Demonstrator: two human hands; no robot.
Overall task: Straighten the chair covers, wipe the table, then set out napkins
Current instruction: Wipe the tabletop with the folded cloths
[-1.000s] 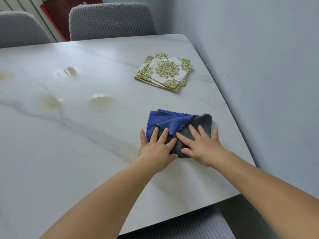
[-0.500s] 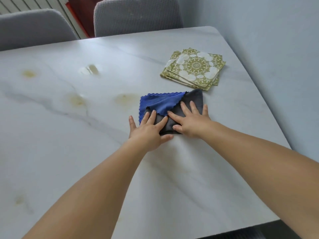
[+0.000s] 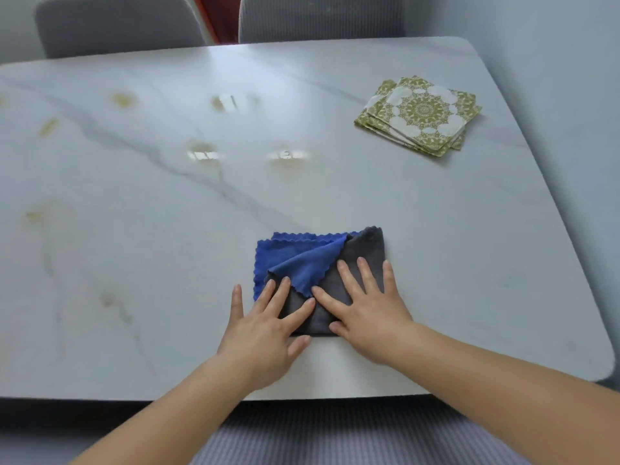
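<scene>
- Both hands are laid flat, fingers straight and spread, on a folded blue-and-grey microfibre cloth with scalloped edges (image 3: 322, 263); nothing is gripped or pinched by either.
- Left hand (image 3: 265, 327): the palm is rested on the tabletop at the cloth's near left corner, the middle fingers are pressed onto the cloth, and the outermost finger is laid on bare table just left of it.
- Right hand (image 3: 365, 303): the palm and fingers are pressed on the grey part of the cloth, the fingertips pointed away from the person; the two hands are nearly touching at their inner fingers.
- A ribbed grey chair cover (image 3: 335, 437) is seen at the bottom edge, below the table's near rim and between the forearms.
- The cloth is placed near the front edge of a white marble-patterned table with rounded corners (image 3: 469, 263); a blue flap is folded over the grey layer.
- Yellowish-brown stains (image 3: 288, 166) are scattered over the table's left and middle, well apart from the cloth.
- A stack of square green-and-white patterned paper napkins (image 3: 419, 115) is set toward the far right corner.
- Two grey covered chairs (image 3: 318, 18) are stood behind the far edge.
</scene>
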